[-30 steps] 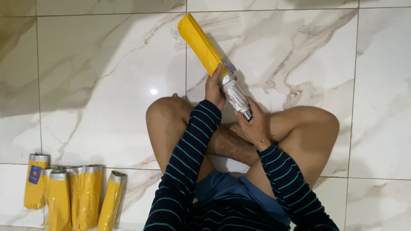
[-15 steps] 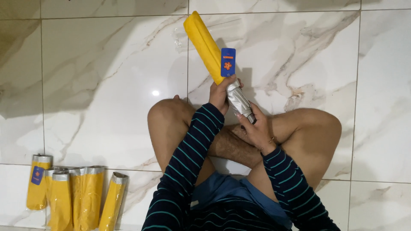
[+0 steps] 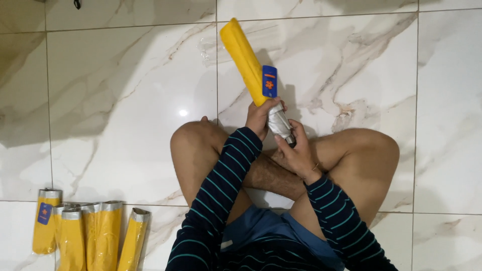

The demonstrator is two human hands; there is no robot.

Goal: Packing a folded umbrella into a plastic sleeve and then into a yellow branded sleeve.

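Folded yellow umbrella [image 3: 243, 57] in a clear plastic sleeve is held up at a slant over a white marble tile floor [image 3: 125, 90], its yellow end pointing toward the top of the view and its silver end [image 3: 279, 124] down near the person's knees. A blue tag [image 3: 269, 81] with an orange mark hangs against the umbrella just above the hands.

The left hand [image 3: 261, 116] is wrapped around the umbrella where the yellow fabric meets the silver part, fingers curled closed on it. The right hand [image 3: 295, 153] sits lower, its fingers closed on the bottom tip of the silver end, thumb pressed against it. Both arms wear a dark navy sleeve with teal stripes [image 3: 221, 185].

The person sits cross-legged on the floor, bare knees spread to either side, in blue shorts [image 3: 261, 231]. The umbrella's shadow falls on the tile just to its right.

At the bottom left corner of the floor, well apart from the hands, several more folded yellow umbrellas [image 3: 85, 231] lie side by side in clear wrappers, silver ends toward the top of the view. The leftmost of these [image 3: 45, 221] carries a small blue tag like the one on the held umbrella.
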